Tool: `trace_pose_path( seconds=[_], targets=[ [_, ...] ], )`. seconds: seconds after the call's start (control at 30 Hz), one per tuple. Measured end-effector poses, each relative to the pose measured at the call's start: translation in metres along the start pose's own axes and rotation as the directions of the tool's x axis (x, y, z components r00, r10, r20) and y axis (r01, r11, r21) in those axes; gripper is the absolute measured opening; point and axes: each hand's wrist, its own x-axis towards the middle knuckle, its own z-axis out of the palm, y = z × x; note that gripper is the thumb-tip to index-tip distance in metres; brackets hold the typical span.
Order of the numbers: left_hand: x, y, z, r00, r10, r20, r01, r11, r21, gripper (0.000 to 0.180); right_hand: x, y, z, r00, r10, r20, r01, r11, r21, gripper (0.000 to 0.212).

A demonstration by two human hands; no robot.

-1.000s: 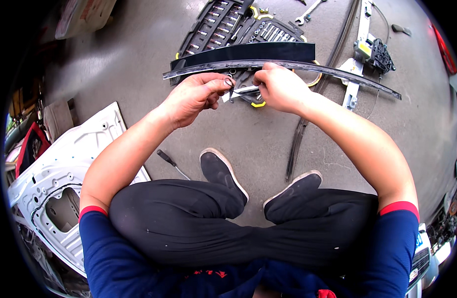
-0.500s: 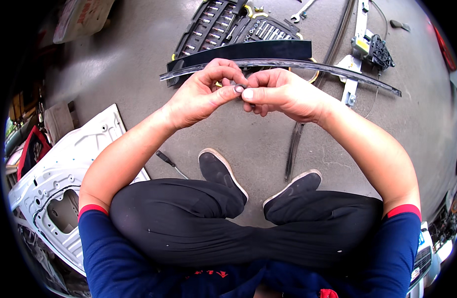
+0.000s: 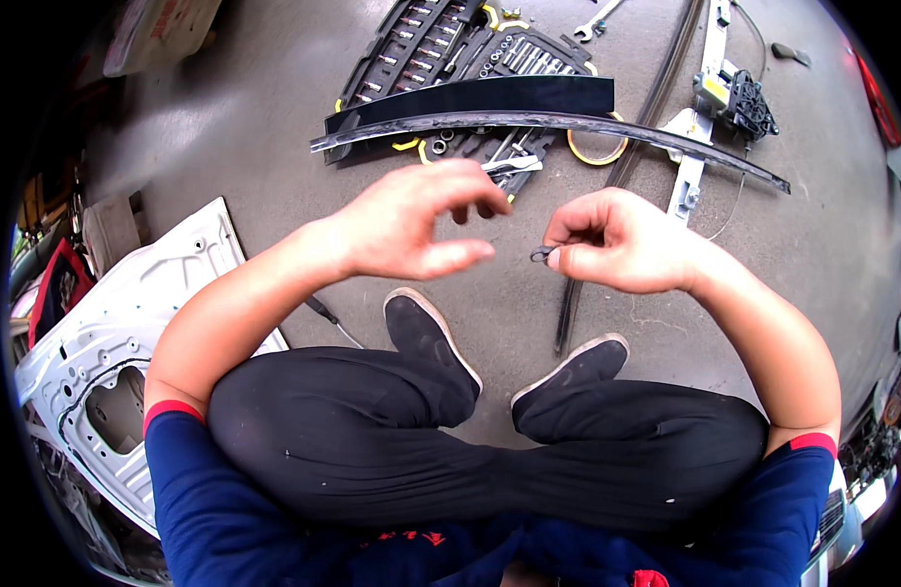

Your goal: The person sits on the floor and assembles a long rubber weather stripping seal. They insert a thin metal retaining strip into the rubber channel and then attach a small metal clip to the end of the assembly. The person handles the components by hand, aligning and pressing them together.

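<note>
While the right hand [image 3: 626, 245] pinches one small dark looped part [image 3: 539, 254] above the floor [image 3: 499, 313], the left hand [image 3: 406, 220] is spread and released; beyond both hands lie one curved trim strip [image 3: 529, 119] and one tape roll [image 3: 600, 161].

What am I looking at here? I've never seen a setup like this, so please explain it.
There's no machine: these are a person's two bare hands. A wide camera on the head looks down, so straight edges look bent. On the floor are an open tool kit, a wrench and a screwdriver; a long strip passes over the kit. The right hand pinches a small dark loop; the left hand is open and looks empty.
</note>
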Motion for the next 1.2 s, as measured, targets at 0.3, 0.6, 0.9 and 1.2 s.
trace_pose_path(
  seconds=[0.3,0.6,0.9,1.2],
  targets=[
    [0.011,0.022,0.028,0.975,0.223,-0.018,-0.213,0.95,0.227,0.027,-0.01,-0.012,0.027,0.992,0.11,-0.06,-0.109,0.994,0.016,0.024],
    [0.015,0.023,0.03,0.928,0.37,-0.03,-0.355,0.907,0.226,0.026,-0.005,0.007,0.012,0.972,0.115,0.204,-0.169,0.947,0.274,0.027],
    [0.005,0.027,0.029,0.99,0.139,-0.001,-0.139,0.99,-0.011,0.024,-0.022,0.002,-0.016,0.971,-0.053,0.233,0.046,0.998,0.035,0.069],
    [0.014,0.027,0.022,0.991,0.12,-0.059,-0.115,0.99,0.077,0.025,-0.007,0.005,0.018,0.991,-0.12,-0.061,0.131,0.961,0.243,0.02]
  ],
)
